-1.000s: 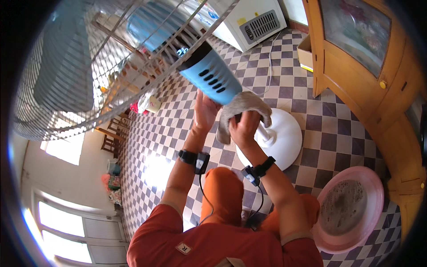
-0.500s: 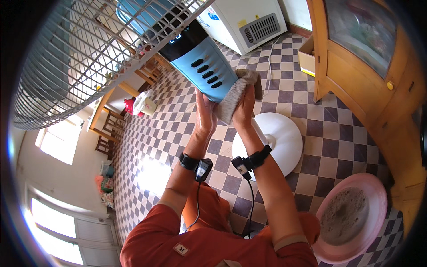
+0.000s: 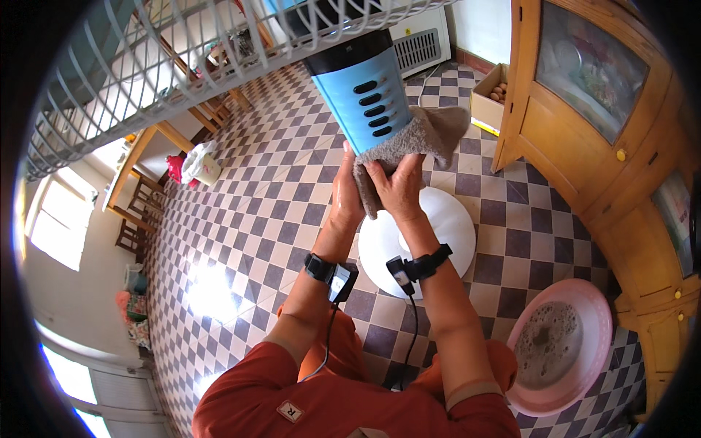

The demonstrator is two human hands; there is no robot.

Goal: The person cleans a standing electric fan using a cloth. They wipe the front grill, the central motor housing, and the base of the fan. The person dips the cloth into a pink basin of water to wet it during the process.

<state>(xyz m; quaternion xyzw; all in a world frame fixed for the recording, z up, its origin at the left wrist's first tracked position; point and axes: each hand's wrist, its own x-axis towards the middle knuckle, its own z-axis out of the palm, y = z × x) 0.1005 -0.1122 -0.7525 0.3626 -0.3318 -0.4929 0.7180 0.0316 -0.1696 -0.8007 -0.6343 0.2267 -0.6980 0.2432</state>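
Wire grille point(image 3: 193, 91) spans upper left; above centre, the left hand point(image 3: 347, 193) meets the blue housing point(image 3: 350, 98), its finger hold impossible to tell; the right hand point(image 3: 400, 190) clutches brown cloth point(image 3: 431, 135) against the housing's lower end.

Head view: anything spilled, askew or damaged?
Nothing clearly stands out: no visible damage, and no spill visible around the pink basin. Its sudsy water just looks murky. The fan's blue housing appears tilted, but fisheye distortion means I can't call it askew.
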